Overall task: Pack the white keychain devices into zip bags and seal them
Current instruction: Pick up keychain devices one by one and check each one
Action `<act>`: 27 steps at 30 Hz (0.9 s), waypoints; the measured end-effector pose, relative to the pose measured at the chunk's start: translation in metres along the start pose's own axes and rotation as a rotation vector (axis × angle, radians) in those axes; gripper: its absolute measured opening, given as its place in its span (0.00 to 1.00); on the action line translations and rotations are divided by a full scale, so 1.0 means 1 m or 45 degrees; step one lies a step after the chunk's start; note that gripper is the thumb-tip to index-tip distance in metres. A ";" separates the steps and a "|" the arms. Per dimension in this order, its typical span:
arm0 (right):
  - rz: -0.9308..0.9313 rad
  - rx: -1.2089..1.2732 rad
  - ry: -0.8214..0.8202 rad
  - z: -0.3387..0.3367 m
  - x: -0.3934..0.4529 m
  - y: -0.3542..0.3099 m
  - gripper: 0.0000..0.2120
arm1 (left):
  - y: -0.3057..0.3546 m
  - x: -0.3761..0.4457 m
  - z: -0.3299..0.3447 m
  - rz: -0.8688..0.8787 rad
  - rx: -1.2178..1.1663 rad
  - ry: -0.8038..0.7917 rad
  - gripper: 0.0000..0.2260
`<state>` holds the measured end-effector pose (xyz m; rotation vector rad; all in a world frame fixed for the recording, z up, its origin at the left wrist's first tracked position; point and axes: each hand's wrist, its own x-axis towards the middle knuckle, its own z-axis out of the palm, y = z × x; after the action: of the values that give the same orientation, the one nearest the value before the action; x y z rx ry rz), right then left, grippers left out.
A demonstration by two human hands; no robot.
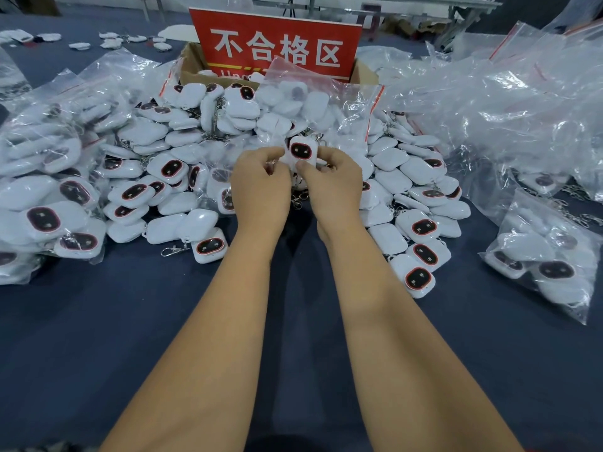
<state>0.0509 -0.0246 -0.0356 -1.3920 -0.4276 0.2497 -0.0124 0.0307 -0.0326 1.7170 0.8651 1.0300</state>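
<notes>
Both hands [261,177] [329,179] pinching one white keychain device [301,151] at fingertips, zip bag [313,102] just beyond.

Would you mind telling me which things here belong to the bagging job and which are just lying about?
Part of the job:
- left hand and right hand, both pinching at the held device
- clear zip bag behind it
- loose device pile
- filled bags
- empty bag heap

Lying about:
- red sign
- cardboard box
- blue table
</notes>
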 end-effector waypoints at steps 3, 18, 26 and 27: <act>0.050 0.101 0.005 0.000 0.002 0.001 0.10 | 0.002 -0.002 0.000 0.017 -0.068 -0.006 0.13; 0.134 0.099 -0.064 -0.001 0.002 0.000 0.10 | 0.001 0.000 0.004 -0.003 -0.198 -0.180 0.18; 0.195 0.156 -0.109 -0.001 0.001 -0.002 0.10 | 0.004 -0.004 0.003 -0.016 -0.237 -0.199 0.12; 0.201 0.167 -0.110 0.000 0.001 -0.002 0.10 | 0.003 -0.003 0.004 -0.017 -0.224 -0.202 0.10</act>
<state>0.0521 -0.0248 -0.0335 -1.2907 -0.3660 0.4607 -0.0099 0.0261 -0.0317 1.6175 0.6642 0.9190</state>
